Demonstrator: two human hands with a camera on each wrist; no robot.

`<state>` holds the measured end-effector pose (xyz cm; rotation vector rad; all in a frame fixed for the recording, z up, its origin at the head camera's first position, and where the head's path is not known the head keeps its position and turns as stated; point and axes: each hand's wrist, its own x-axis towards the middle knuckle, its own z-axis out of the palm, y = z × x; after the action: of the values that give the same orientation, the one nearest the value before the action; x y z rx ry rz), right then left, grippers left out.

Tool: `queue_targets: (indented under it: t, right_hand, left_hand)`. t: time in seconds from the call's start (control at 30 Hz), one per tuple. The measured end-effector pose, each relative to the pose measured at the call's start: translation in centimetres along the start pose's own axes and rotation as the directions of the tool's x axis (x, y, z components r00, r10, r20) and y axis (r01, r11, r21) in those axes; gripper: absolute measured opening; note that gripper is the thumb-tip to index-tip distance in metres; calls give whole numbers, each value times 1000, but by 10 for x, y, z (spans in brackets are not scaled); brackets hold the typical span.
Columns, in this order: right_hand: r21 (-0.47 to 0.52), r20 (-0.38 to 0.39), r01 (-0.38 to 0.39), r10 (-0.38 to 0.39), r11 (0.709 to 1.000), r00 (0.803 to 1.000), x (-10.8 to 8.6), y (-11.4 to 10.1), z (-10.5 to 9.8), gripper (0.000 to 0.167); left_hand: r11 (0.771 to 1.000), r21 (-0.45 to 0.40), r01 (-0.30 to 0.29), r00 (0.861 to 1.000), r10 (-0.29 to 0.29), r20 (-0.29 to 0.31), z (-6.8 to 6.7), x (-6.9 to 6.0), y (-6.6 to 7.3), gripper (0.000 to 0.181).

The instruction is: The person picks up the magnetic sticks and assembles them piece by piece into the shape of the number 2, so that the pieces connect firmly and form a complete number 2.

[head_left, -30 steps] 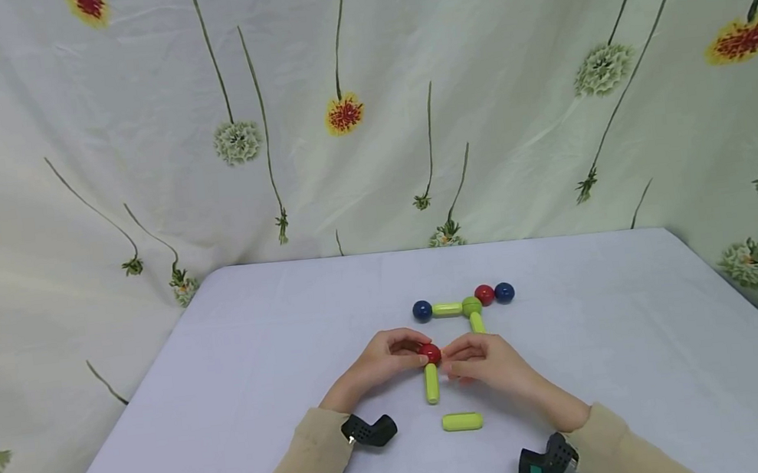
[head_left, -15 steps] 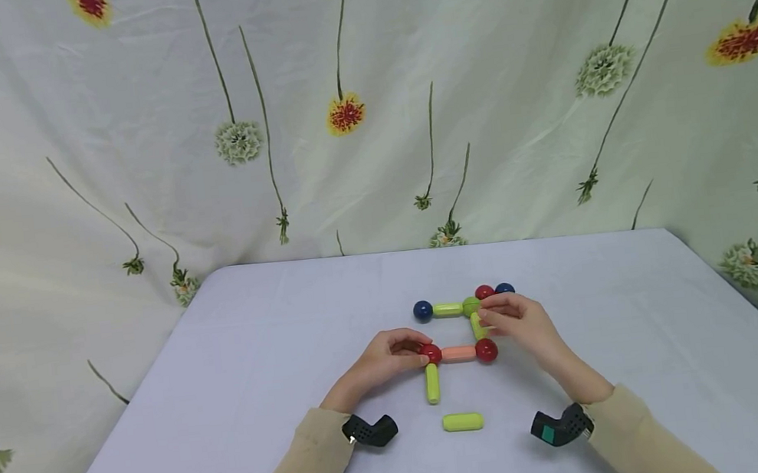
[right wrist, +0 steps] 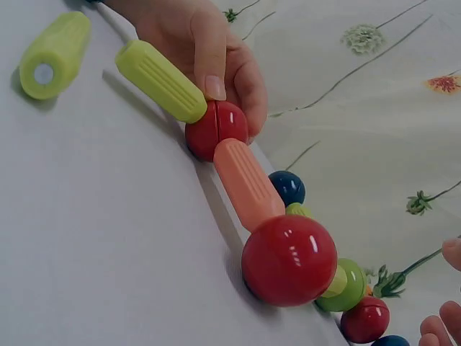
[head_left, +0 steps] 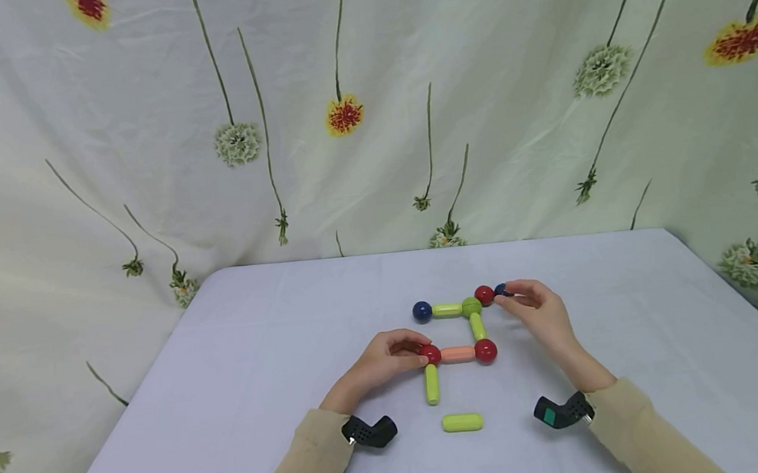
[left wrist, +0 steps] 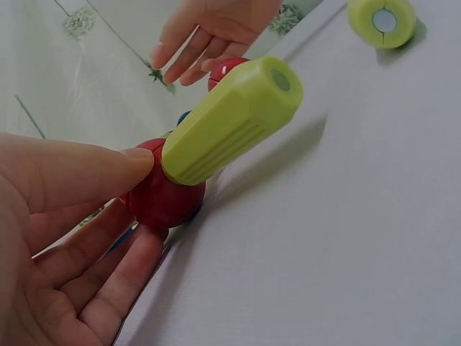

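My left hand (head_left: 394, 352) pinches a red ball (left wrist: 169, 198) between thumb and fingers. A lime-green magnetic rod (head_left: 432, 384) sticks out of this ball toward me. On its right side, a salmon rod (head_left: 458, 354) joins it to a second red ball (head_left: 485, 351). From there another lime-green rod (head_left: 477, 326) leads back to a green ball (head_left: 472, 305). My right hand (head_left: 541, 316) is at the far right, its fingers loosely bent and spread beside a dark blue ball (head_left: 500, 290), which they partly cover in the head view. Contact between them cannot be made out.
A loose lime-green rod (head_left: 462, 422) lies near the front of the white table (head_left: 230, 406). At the back, a rod (head_left: 447, 310) links the green ball with another blue ball (head_left: 422, 311). A third red ball (head_left: 484, 295) sits beside the green one.
My right hand has moved away from the red ball near my left hand, back and to the right, to the far blue ball. The salmon rod is now uncovered. My left hand stays put.
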<state>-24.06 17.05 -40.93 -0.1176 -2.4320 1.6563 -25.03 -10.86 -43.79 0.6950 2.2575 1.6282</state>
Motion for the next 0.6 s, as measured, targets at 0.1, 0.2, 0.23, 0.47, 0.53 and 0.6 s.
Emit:
queue_targets:
  t: [0.1, 0.2, 0.23, 0.47, 0.53, 0.6]
  right_hand:
    - [0, -5, -6, 6, 1000, 1000, 3, 3, -1, 50]
    - [7, 7, -14, 14, 1000, 1000, 7, 5, -3, 50]
    - [6, 10, -19, 19, 1000, 1000, 8, 6, -3, 51]
    - [6, 20, -39, 39, 999, 999, 14, 11, -5, 54]
    - [0, 29, -35, 35, 999, 999, 17, 14, -5, 54]
    - [-6, 49, -27, 27, 1000, 998, 19, 17, -5, 56]
  left_hand:
    - [1000, -2, 5, 1000, -5, 0, 0, 0, 1, 30]
    - [1000, -1, 5, 1000, -5, -4, 0, -1, 1, 29]
    - [1000, -1, 5, 1000, -5, -5, 0, -1, 1, 29]
    - [1000, 2, 6, 1000, -6, -1, 0, -1, 1, 29]
    - [1000, 1, 7, 1000, -7, -1, 0, -1, 1, 29]
    - [1000, 2, 4, 1000, -4, -1, 0, -1, 1, 29]
